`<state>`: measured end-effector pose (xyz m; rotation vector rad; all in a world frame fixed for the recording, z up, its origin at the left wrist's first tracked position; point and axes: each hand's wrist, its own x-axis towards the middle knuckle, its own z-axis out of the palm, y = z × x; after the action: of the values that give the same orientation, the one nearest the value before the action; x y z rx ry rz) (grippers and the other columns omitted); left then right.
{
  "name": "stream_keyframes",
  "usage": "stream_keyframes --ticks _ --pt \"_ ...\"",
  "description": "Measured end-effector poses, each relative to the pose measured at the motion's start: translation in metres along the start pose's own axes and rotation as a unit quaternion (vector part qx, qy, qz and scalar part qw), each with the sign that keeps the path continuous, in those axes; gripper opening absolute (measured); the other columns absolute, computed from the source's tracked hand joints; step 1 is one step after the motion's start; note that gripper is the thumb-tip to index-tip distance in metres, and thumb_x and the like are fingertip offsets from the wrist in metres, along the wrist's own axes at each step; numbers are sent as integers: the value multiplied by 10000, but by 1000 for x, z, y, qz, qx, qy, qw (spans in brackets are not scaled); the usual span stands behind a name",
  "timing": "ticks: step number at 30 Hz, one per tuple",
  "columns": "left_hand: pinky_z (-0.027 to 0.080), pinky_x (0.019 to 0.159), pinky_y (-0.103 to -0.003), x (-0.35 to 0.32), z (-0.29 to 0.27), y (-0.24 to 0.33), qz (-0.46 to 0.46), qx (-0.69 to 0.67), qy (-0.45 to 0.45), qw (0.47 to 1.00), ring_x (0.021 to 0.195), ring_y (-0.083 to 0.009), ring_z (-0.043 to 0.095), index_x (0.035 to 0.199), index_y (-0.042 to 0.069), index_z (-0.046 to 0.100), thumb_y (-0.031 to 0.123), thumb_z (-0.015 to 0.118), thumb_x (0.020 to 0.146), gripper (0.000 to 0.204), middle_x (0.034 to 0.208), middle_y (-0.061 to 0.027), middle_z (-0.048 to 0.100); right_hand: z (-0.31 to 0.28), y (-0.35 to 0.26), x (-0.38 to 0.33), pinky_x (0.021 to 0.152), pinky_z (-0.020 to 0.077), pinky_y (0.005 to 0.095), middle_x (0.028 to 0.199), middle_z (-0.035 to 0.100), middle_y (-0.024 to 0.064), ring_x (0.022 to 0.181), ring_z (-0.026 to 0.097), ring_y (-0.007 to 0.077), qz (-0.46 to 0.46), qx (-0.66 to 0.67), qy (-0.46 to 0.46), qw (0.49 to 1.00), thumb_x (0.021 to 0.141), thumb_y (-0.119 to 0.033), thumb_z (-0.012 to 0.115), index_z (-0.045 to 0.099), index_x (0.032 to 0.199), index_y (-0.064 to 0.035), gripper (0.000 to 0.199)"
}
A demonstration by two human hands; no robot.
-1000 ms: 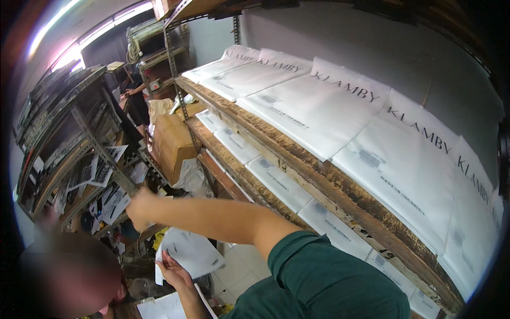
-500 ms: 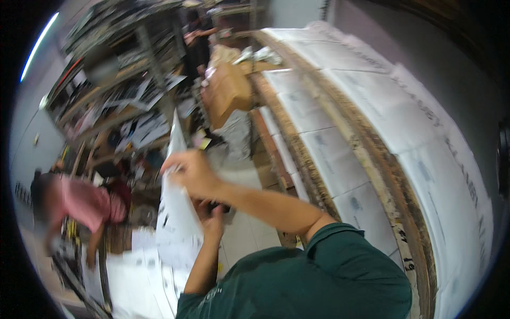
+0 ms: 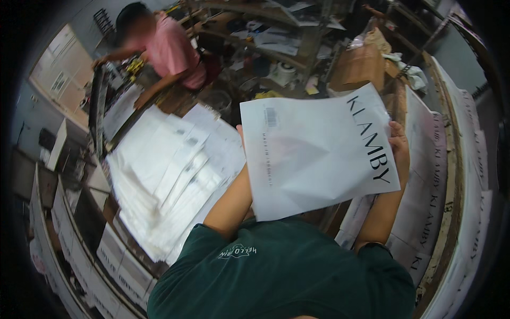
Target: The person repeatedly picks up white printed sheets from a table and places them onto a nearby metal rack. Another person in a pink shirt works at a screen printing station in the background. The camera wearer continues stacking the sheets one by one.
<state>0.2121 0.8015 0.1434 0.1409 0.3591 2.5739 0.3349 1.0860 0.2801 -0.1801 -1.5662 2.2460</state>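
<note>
A flat white bag [image 3: 313, 154] with dark print and a barcode spans the space before my chest, its printed face toward me. My right hand [image 3: 399, 144] grips its right edge, the fingers curled over the rim. At the opposite edge, only a bit of my left hand [image 3: 240, 133] shows; the rest lies behind the bag. To the left, a layered pile of similar white bags [image 3: 170, 181] covers the work table, with loose sheets [image 3: 218, 141] beside it.
A person in a pink shirt [image 3: 172, 50] leans over a dark frame [image 3: 97, 109] across the table. Racks with white printed bags [image 3: 419, 196] line my right side; more racks [image 3: 79, 250] stand at lower left. A cardboard box [image 3: 358, 66] and cluttered shelves [image 3: 297, 50] are behind.
My view has swung, bringing the table and pile further into sight. The bag, seen nearly edge-on before, now faces me broadly. The dark item by my left hand is now out of sight.
</note>
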Motion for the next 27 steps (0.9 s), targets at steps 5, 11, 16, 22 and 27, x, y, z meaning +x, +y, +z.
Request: stream_keyframes --ticks 5,11,16,22,27 --pt "365 912 -425 -37 -9 -6 16 -43 2 999 1085 -290 430 1260 54 328 375 366 856 517 1210 -130 415 10 14 11 712 512 275 1010 549 141 809 590 206 11 26 -39 999 635 12 423 498 1020 9 393" --pt "360 921 -436 -67 -9 -1 13 -82 -34 996 1099 -304 424 1269 59 322 438 289 876 547 1237 -136 406 39 11 27 695 504 266 996 561 150 785 596 195 45 41 -162 985 664 -11 419 478 1088 27 430" --pt "364 921 -451 -95 11 11 -63 -167 -129 976 1124 -319 413 1281 69 320 514 208 872 615 1265 -145 394 41 -4 16 776 482 261 1154 491 192 953 561 202 -7 41 -163 986 670 -9 388 446 1131 66 471" --pt "401 886 -449 -121 9 39 -159 -165 -100 968 1115 -310 439 1276 59 338 514 267 865 617 1242 -138 429 85 -24 -27 703 508 231 1028 567 154 800 606 158 -84 -14 -111 990 682 -68 472 509 1092 30 423" --pt "379 909 -424 -147 -4 58 -191 -143 -130 962 1129 -300 418 1273 51 332 444 266 893 551 1258 -138 408 105 -30 -63 710 534 230 1081 548 181 835 621 152 -82 -37 -138 986 709 -36 425 452 1145 59 447"
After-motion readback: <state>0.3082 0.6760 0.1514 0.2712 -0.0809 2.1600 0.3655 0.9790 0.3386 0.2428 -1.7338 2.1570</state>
